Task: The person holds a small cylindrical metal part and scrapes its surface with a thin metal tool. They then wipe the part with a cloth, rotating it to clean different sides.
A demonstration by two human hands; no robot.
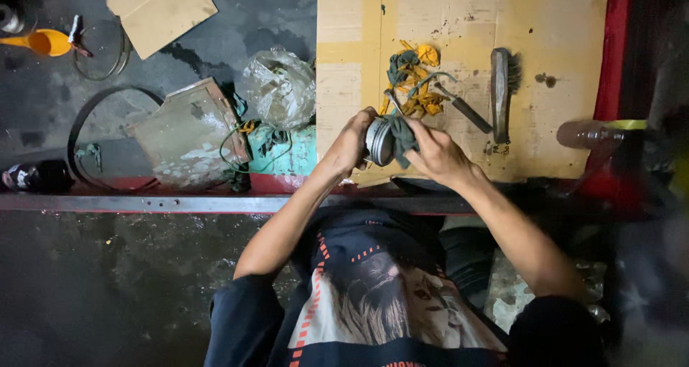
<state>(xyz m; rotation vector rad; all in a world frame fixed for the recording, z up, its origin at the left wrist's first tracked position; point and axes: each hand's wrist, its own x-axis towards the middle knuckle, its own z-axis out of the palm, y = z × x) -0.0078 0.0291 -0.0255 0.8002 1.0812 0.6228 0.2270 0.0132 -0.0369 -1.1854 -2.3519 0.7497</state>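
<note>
Metal piston (378, 141) held above cardboard (459, 22), brush (500, 94).

Silvery metal cylinder (378, 142), dark green cloth (402, 136), yellow rags (423, 87), tan cardboard (459, 22), perhaps orange funnel (39, 42).

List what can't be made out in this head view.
- Round metal part: its face is covered by the left hand and the dark rag.
- Right hand: fingertips are buried in the rag, so the grip is unclear.
- Plastic bottle: blurred, its far end lost in shadow.
- Dark bottle: cut off by the left frame edge.
</note>
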